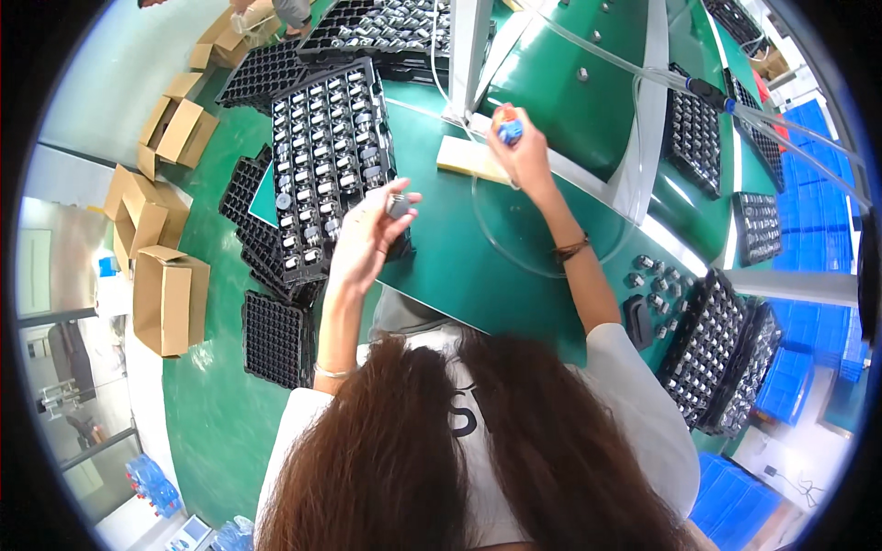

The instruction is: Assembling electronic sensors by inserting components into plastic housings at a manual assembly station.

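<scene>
Between the thumb and fingers of my left hand (360, 246) is a small silver cylindrical metal part (398, 205). That hand is beside the right edge of a black compartment tray (374, 84), which is filled with rows of similar metal parts. My right hand (525, 158) is raised over the far side of the green table (441, 266), its fingers wrapped round a small red-and-blue object (508, 127) whose exact kind I cannot make out. Just below that hand lies a flat cream-coloured block (469, 158).
Loose metal parts (658, 300) lie at the right, by a black oblong object (637, 321) and filled trays (703, 340). A clear tube (501, 246) loops across the table. Black trays (276, 338) are stacked at left, near open cardboard boxes (170, 298). A white post (469, 60) stands ahead.
</scene>
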Tool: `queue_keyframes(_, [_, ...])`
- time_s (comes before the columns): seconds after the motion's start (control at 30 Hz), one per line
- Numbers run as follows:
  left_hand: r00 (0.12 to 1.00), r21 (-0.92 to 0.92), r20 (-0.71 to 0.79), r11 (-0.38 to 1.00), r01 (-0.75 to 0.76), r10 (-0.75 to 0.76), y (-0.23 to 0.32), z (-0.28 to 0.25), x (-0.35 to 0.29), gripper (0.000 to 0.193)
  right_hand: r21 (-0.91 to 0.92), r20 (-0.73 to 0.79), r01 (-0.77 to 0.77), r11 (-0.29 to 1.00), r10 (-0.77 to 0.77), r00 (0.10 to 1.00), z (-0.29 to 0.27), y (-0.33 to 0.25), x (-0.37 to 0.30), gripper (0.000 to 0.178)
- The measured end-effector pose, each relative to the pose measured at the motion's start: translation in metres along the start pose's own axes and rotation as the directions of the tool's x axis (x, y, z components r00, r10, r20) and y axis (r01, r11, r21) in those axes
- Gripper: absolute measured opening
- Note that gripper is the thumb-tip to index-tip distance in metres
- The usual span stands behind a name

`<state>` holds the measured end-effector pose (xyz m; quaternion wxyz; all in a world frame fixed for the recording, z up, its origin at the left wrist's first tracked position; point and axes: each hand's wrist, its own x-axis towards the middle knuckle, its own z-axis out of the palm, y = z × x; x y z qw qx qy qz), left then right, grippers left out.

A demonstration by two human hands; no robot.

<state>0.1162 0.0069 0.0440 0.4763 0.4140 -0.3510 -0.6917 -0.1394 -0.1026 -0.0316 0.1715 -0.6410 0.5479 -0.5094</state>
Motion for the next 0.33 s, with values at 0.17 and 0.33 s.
queue_keyframes(0.17, [0.969, -0.333, 0.155, 0.913, 0.235, -0.193, -0.009, 0.033, 0.009, 0.041, -0.112, -0.251, -0.109, 0.988, 0.078, 0.965, -0.053, 0.043, 0.054, 0.028])
queue_keyframes(0.33, [0.943, -0.461, 0.251, 0.830, 0.314, -0.218, -0.036, 0.051, 0.020, 0.050, -0.328, -0.341, -0.288, 0.900, 0.171, 0.924, -0.074, 0.107, 0.077, 0.036])
